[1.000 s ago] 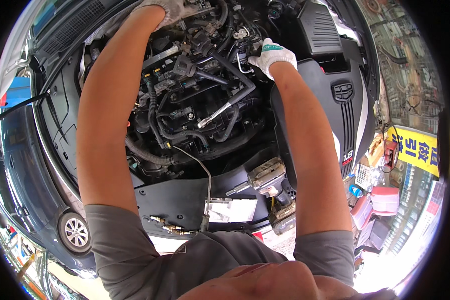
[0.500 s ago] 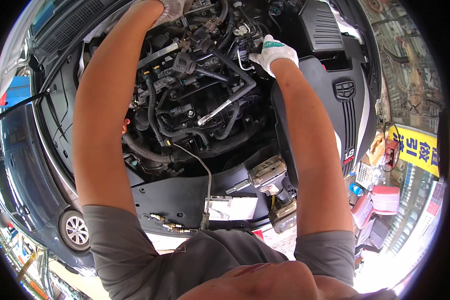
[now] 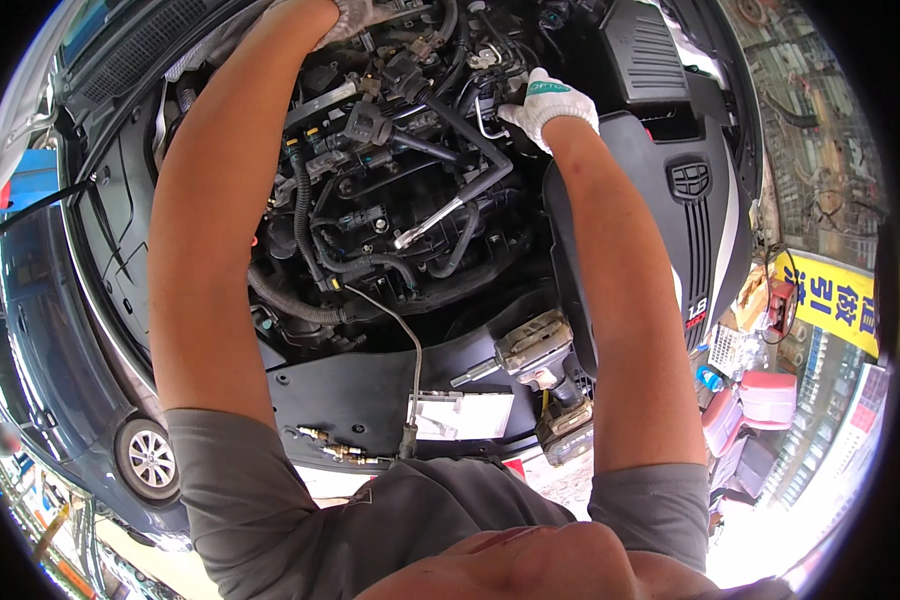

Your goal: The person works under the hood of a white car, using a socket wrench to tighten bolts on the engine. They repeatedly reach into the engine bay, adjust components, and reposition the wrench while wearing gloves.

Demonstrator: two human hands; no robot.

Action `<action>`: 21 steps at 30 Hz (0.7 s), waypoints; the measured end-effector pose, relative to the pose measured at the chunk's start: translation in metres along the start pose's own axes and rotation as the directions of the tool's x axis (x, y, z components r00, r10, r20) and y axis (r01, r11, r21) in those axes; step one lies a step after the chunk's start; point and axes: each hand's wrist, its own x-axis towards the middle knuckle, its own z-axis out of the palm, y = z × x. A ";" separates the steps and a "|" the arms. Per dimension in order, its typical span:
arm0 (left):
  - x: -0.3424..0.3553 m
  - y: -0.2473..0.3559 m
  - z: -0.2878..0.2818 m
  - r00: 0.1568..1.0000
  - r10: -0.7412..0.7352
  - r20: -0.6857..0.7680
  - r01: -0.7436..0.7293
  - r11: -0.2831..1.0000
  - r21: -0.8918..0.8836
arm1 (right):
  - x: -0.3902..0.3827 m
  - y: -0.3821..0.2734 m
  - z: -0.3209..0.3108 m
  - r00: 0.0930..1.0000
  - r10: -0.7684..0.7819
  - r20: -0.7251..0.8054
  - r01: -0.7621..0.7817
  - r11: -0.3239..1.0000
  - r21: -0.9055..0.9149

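My left hand (image 3: pixel 348 18), in a white knit glove, reaches over the back of the car engine (image 3: pixel 370 200). The upper edge cuts it off, so its fingers and anything in them are hidden. My right hand (image 3: pixel 555 103), also gloved, is at the engine's right side beside a thin bent metal pipe (image 3: pixel 485 122). Its thumb points left and its other fingers are bent down; what they grip, if anything, is hidden. Between my arms lies a ratchet wrench (image 3: pixel 432 222) with a chrome head. Black ignition coils (image 3: pixel 368 126) sit close by.
On the front panel (image 3: pixel 320 395) lie several spark plugs (image 3: pixel 340 452), a clear flat case (image 3: pixel 465 415), a cordless impact wrench (image 3: pixel 535 345) and a thin flexible rod (image 3: pixel 417 350). A black engine cover (image 3: pixel 630 190) is beneath my right forearm. A dark car (image 3: pixel 50 330) stands at the left.
My left hand and forearm have shifted slightly to the right. My right hand has stayed almost still, and the tools lie where they were.
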 end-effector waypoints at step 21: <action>0.055 -0.028 0.030 0.965 0.227 -0.133 -0.256 0.928 -0.270 | -0.001 -0.004 -0.002 1.000 0.029 0.000 -0.029 0.999 -0.022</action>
